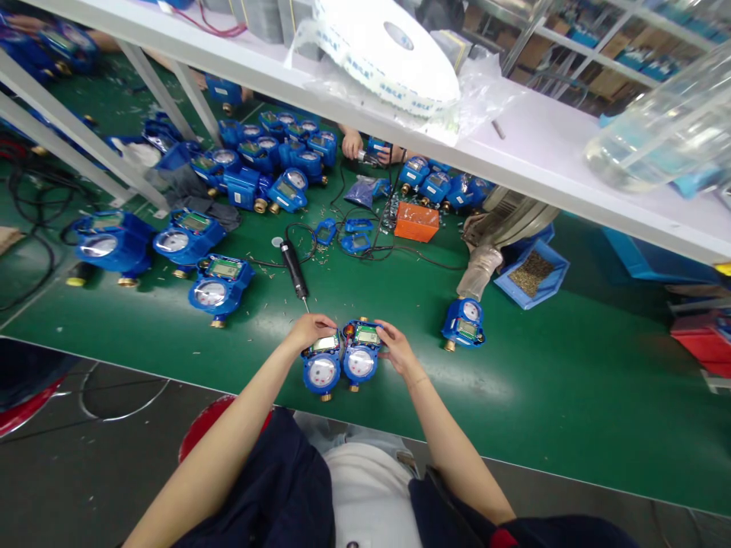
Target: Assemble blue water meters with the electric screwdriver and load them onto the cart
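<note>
Two blue water meters stand side by side on the green bench near its front edge, each with a round white dial and an uncovered circuit board with a small display. My left hand (311, 332) grips the upper left of the left water meter (321, 371). On the other side, my right hand (395, 346) holds the upper right edge of the right water meter (361, 361), thumb and fingers against its housing. Some fingertips are hidden behind the housings. A black electric screwdriver (293, 270) lies just beyond my left hand, its bit pointing towards me.
More meters (221, 285) stand to the left, with several grouped further back. Blue covers (355, 242), an orange box (416, 221) and loose screws lie ahead. One meter (463, 323) and a screw bin (532, 274) sit right. A co-worker's hand (352, 144) shows under the white shelf (514, 164).
</note>
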Tool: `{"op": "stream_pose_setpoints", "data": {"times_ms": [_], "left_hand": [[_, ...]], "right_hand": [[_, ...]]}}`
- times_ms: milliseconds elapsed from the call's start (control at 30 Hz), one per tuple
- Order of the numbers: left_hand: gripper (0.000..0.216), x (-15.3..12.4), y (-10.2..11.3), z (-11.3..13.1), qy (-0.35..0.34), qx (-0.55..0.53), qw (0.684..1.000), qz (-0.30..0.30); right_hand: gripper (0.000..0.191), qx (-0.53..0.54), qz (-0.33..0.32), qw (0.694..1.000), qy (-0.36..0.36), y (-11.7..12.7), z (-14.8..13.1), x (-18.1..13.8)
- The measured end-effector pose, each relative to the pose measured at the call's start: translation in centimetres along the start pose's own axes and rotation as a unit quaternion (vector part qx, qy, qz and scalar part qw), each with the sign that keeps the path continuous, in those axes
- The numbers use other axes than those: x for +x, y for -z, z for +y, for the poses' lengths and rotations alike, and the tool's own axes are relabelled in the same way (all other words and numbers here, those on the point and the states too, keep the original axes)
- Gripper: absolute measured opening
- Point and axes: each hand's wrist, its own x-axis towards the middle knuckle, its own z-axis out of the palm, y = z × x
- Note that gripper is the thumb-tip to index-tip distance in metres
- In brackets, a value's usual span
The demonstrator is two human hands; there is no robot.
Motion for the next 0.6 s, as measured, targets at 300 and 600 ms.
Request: {"op": "stream_pose_setpoints", "data": {"times_ms": [300,600], "left_hand": [[0.020,-0.37,-0.02,0.28,-0.002,-0.029,1.000,0.001],[0.020,-0.30,-0.02,0.04,-0.004,-0.040,0.999,0.001]], "right_hand": [[0.055,0.007,0.002,1.000,-0.001,0.05,0.02,0.20],[0.053,0.013,0.003,1.000,-0.004,0.06,0.13,0.33]]}}
